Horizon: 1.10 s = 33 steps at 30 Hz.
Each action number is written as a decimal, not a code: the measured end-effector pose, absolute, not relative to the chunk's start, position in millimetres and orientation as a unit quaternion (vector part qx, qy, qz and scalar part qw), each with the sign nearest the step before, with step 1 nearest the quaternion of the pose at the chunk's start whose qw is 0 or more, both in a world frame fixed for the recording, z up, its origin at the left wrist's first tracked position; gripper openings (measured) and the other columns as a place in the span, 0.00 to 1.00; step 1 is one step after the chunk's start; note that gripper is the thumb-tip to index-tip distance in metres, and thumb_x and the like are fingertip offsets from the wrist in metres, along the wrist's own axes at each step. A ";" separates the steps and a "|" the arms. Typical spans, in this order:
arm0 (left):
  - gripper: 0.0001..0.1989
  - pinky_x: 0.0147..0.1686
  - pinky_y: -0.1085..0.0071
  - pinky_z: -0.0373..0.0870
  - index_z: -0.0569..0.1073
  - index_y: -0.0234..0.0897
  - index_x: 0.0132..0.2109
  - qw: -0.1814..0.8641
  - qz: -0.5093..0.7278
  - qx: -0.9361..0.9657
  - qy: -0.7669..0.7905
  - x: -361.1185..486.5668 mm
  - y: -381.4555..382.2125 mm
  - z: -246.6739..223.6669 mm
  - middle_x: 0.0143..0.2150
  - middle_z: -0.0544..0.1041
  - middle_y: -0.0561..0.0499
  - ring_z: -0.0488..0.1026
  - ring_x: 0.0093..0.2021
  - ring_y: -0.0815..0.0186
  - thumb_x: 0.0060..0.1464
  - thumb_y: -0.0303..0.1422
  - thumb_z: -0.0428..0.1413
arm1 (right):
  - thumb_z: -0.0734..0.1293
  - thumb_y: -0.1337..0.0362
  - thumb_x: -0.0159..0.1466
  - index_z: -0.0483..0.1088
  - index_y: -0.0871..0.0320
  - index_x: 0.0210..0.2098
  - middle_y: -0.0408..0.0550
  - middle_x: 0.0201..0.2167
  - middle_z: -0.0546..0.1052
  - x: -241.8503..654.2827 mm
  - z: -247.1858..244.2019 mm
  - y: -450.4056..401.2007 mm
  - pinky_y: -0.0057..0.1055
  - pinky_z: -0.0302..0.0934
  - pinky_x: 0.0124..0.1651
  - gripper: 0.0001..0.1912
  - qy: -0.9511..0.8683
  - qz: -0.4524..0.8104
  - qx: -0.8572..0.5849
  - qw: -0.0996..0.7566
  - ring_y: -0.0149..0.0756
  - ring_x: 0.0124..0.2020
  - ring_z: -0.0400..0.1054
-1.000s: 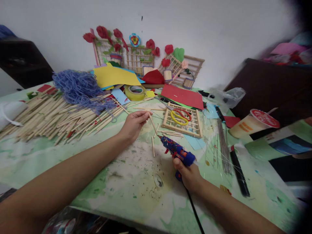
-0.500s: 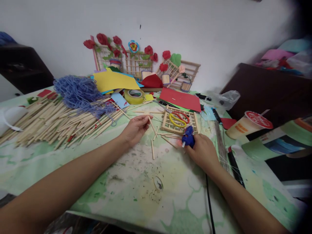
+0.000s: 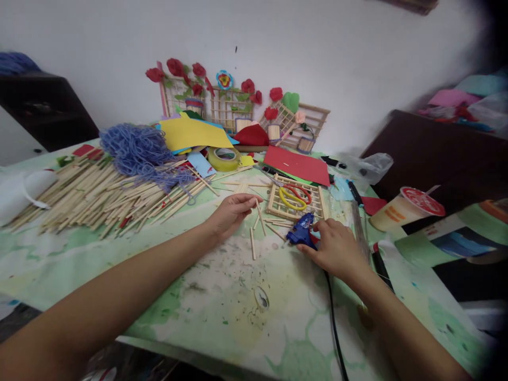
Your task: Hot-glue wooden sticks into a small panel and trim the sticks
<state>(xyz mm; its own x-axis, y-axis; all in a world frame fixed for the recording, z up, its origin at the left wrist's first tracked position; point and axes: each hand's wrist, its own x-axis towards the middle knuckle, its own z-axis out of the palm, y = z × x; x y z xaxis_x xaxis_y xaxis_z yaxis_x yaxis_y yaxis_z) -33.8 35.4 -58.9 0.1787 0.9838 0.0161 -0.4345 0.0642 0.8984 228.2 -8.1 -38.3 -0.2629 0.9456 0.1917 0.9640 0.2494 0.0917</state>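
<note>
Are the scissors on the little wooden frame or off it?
On it: the scissors' red and yellow handles lie over the wooden frame's bars.

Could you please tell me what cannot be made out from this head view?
In the head view:
- Glue gun handle: mostly hidden by the right hand, so its grip is unclear.
- Left hand: its exact hold on the stick is too small to tell, partly hidden by its own fingers.
- Black cord: far end cut off by the bottom edge.
- Cup: lid lettering too small and blurred.
</note>
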 end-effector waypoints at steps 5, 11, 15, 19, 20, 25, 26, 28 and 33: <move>0.10 0.41 0.72 0.58 0.81 0.37 0.33 0.659 0.508 0.447 0.329 -30.1 27.7 -53.8 0.30 0.77 0.51 0.66 0.35 0.69 0.41 0.37 0.66 | 0.62 0.52 0.61 0.74 0.58 0.34 0.52 0.33 0.74 204.8 -0.5 0.9 0.38 0.56 0.43 0.16 -0.818 0.019 -0.549 0.170 0.44 0.40 0.66; 0.09 0.49 0.68 0.57 0.81 0.39 0.33 0.629 0.515 0.507 0.286 -28.3 25.6 -54.5 0.38 0.78 0.49 0.69 0.42 0.65 0.44 0.38 0.64 | 0.67 0.55 0.55 0.74 0.61 0.28 0.44 0.22 0.72 155.3 11.1 29.3 0.29 0.52 0.28 0.14 -0.783 0.340 -0.464 0.237 0.31 0.24 0.61; 0.08 0.51 0.68 0.57 0.81 0.39 0.33 0.611 0.513 0.541 0.269 -28.9 27.1 -56.0 0.39 0.77 0.49 0.68 0.45 0.64 0.46 0.38 0.63 | 0.71 0.54 0.49 0.74 0.60 0.27 0.41 0.21 0.71 148.2 0.7 41.5 0.28 0.52 0.29 0.15 -0.714 0.517 -0.403 0.245 0.28 0.24 0.59; 0.10 0.51 0.68 0.57 0.81 0.39 0.34 0.625 0.504 0.535 0.264 -27.7 24.7 -55.5 0.40 0.76 0.49 0.68 0.45 0.63 0.46 0.39 0.63 | 0.74 0.57 0.44 0.74 0.58 0.26 0.40 0.22 0.72 151.2 -5.7 40.2 0.29 0.55 0.34 0.13 -0.641 0.612 -0.370 0.278 0.28 0.26 0.61; 0.10 0.51 0.67 0.57 0.81 0.39 0.34 0.629 0.500 0.534 0.262 -27.1 23.8 -55.4 0.40 0.77 0.49 0.68 0.46 0.63 0.46 0.40 0.63 | 0.74 0.58 0.44 0.74 0.58 0.25 0.40 0.22 0.73 151.8 -6.0 38.9 0.29 0.55 0.35 0.12 -0.632 0.623 -0.365 0.282 0.28 0.26 0.62; 0.11 0.51 0.67 0.58 0.81 0.39 0.34 0.651 0.498 0.513 0.255 -24.6 21.6 -56.3 0.41 0.77 0.48 0.69 0.46 0.63 0.44 0.40 0.64 | 0.74 0.59 0.44 0.75 0.57 0.24 0.41 0.24 0.74 154.3 -5.2 35.6 0.31 0.56 0.39 0.11 -0.617 0.646 -0.353 0.278 0.30 0.28 0.64; 0.11 0.50 0.67 0.58 0.81 0.40 0.34 0.655 0.497 0.509 0.257 -24.4 21.6 -56.7 0.41 0.77 0.48 0.69 0.46 0.63 0.44 0.40 0.65 | 0.75 0.59 0.45 0.75 0.57 0.25 0.41 0.23 0.74 154.8 -5.4 35.8 0.31 0.56 0.40 0.10 -0.617 0.648 -0.351 0.276 0.30 0.28 0.64; 0.10 0.50 0.67 0.59 0.81 0.39 0.33 0.654 0.492 0.513 0.259 -24.3 21.8 -57.8 0.41 0.77 0.48 0.69 0.45 0.63 0.44 0.39 0.65 | 0.75 0.59 0.45 0.75 0.57 0.25 0.40 0.23 0.74 155.8 -6.9 37.0 0.31 0.56 0.40 0.10 -0.617 0.653 -0.346 0.271 0.29 0.27 0.64; 0.11 0.48 0.67 0.60 0.81 0.38 0.33 0.650 0.482 0.521 0.270 -22.6 20.7 -60.8 0.40 0.78 0.47 0.70 0.44 0.63 0.42 0.39 0.65 | 0.75 0.60 0.45 0.75 0.58 0.23 0.39 0.21 0.73 155.4 -14.8 40.8 0.29 0.55 0.37 0.09 -0.620 0.650 -0.350 0.266 0.27 0.25 0.62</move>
